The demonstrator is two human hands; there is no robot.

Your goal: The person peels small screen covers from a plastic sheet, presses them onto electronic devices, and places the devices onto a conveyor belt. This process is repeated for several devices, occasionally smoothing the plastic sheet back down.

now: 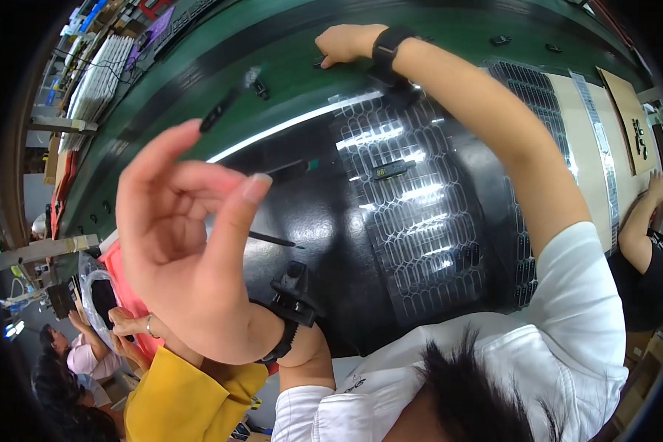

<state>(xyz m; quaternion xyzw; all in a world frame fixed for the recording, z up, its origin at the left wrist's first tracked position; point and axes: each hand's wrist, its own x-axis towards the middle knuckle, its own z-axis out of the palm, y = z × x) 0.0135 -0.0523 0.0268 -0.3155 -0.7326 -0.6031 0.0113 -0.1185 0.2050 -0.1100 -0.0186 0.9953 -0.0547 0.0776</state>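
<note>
My left hand (199, 243) is raised close over the near left of the black table (331, 221). Its index finger and thumb are apart, with the other fingers curled. A blurred dark oblong piece (215, 114) shows by the index fingertip, seemingly on the green belt (287, 55) behind. Thin dark strips with green ends, one a curved strip (272, 239), show beside the thumb. Far off, my right hand (346, 43) reaches over the belt, fingers closed on a small black piece (318, 62). A black oblong device (388, 171) with a lit display lies on the clear moulded trays (427, 243).
Another small black piece (260, 88) and several more rest on the belt. At right are filled trays (527, 88) and a cardboard sheet (626, 121). A person in a yellow top (191, 401) is close on the left; another person's arm (641, 221) shows at right.
</note>
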